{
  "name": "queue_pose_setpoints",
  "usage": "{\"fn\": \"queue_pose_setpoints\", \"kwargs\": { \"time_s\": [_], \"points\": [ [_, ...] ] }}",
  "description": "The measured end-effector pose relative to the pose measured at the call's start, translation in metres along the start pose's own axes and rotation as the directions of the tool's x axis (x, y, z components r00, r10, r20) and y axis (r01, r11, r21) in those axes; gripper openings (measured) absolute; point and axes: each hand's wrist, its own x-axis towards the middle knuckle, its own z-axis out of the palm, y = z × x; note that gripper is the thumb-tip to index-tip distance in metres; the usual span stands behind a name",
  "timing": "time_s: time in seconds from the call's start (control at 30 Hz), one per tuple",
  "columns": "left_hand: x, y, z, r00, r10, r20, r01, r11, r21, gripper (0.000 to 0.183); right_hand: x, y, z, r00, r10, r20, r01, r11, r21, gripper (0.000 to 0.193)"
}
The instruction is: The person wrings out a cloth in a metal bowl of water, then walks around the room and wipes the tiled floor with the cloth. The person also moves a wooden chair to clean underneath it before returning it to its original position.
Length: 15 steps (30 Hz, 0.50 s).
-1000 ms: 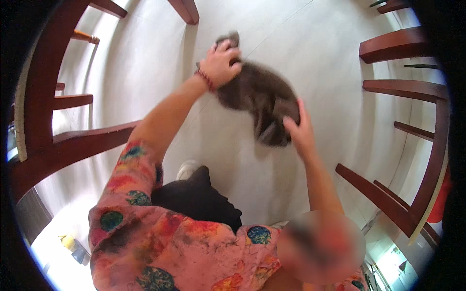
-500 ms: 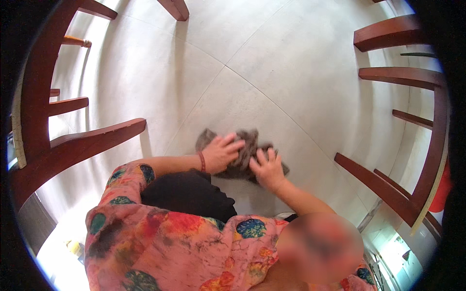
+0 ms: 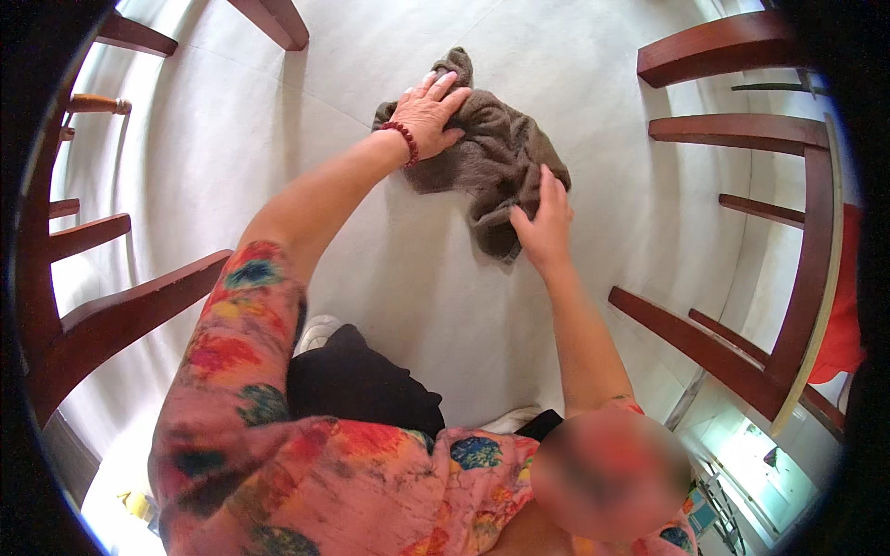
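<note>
A crumpled brown cloth lies on the pale tiled floor, out ahead of my knees. My left hand, with a dark red bead bracelet at the wrist, presses on its left part, palm down and fingers spread. At the cloth's right edge, my right hand has a fold between thumb and fingers. The fingertips there rest on the fabric. Both arms reach forward, the left one stretched farther.
Dark red wooden furniture legs stand on both sides, with a low curved foot at left and another slanting foot at right. More wooden bars jut in at the upper right. My black-clad knee is close below.
Both hands and the cloth have moved forward, away from my body. The cloth is spread wider, and my arms have straightened from their bent position near my knees.
</note>
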Motion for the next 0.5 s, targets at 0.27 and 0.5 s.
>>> {"fn": "queue_pose_setpoints", "kwargs": {
  "time_s": [0.27,0.5],
  "points": [
    [-0.068,0.05,0.018,0.874,0.452,0.176,-0.373,0.859,-0.351,0.056,-0.064,0.006,0.007,0.965,-0.072,0.253,0.136,0.96,-0.245,0.054],
    [-0.198,0.103,0.022,0.497,0.813,0.303,-0.407,0.527,-0.746,0.038,-0.205,-0.006,-0.019,0.422,-0.146,0.895,0.331,0.944,-0.003,0.042]
  ]
}}
